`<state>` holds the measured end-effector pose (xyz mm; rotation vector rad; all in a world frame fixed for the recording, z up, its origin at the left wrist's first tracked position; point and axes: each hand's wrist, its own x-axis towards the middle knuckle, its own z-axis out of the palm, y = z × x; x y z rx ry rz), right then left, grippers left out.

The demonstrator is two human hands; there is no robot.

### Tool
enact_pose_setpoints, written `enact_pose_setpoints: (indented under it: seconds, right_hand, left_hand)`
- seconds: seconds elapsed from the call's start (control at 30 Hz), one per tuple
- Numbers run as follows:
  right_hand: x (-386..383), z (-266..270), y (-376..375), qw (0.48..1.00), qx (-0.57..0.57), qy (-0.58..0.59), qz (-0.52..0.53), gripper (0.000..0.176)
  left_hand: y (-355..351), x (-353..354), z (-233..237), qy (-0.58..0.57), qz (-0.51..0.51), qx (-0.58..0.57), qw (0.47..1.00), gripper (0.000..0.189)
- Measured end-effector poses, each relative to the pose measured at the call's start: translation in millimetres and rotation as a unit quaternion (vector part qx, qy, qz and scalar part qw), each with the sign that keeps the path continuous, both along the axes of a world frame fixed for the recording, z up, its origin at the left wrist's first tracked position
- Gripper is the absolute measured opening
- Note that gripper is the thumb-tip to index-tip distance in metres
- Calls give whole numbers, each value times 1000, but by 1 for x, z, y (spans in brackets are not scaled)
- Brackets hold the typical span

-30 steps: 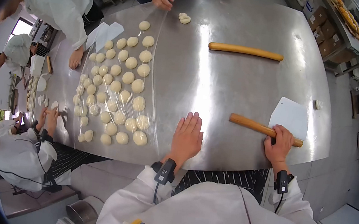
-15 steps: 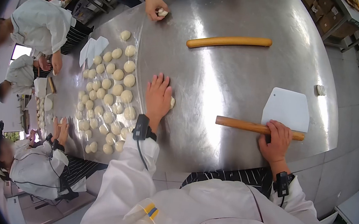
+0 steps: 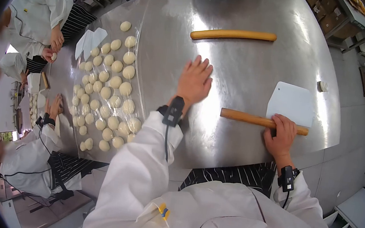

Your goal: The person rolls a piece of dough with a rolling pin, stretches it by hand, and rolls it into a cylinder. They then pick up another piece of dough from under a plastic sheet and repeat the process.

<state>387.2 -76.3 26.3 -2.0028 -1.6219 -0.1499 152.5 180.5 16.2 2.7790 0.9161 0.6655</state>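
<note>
My left hand (image 3: 194,82) is palm down over the steel table (image 3: 158,124), fingers stretched out. Whether any dough is under its palm is hidden. To its left, many round dough balls (image 3: 115,82) lie in rows under clear plastic film. My right hand (image 3: 281,135) grips a wooden rolling pin (image 3: 246,117) close to its right end, the fingers curled over it. Just beyond the pin lies a white dough scraper (image 3: 291,103), which the right fingertips nearly touch.
A second, yellowish rolling pin (image 3: 233,36) lies farther back. Near the right table edge is a small pale lump (image 3: 322,86). White scrapers (image 3: 91,42) lie behind the dough balls. Co-workers in white stand along the left; one person's hands (image 3: 55,106) rest at the table.
My left hand has moved right and slightly away from me; the dough piece seen beside it is out of sight. Another person's hand holding dough has left the far edge.
</note>
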Motion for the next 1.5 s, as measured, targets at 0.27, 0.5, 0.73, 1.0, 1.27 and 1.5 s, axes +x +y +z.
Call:
enact_pose_setpoints:
  seconds: [0.27, 0.5, 0.73, 1.0, 1.27, 1.5]
  right_hand:
    - [-1, -1, -3, 1000, -3, -10, -8, 42]
    - [1, -7, -4, 1000, -2, -12, -6, 42]
    - [1, -5, -5, 1000, 1, -2, -17, 42]
    - [4, -10, -5, 1000, -15, -8, -7, 41]
    - [7, -15, -7, 1000, -14, -18, -10, 41]
    - [2, -7, -4, 998, 0, -55, 0, 42]
  left_hand:
    - [-96, -84, -13, -49, 31, -45, 997, 30]
    - [-42, -24, 5, -9, -31, 15, 999, 24]
    - [-103, -80, -8, -100, 52, -77, 991, 20]
    - [-90, -15, 1, -56, -11, -4, 998, 26]
    - [-104, -110, -30, -96, 29, -64, 993, 20]
    - [-131, -52, -10, -115, -35, -64, 991, 24]
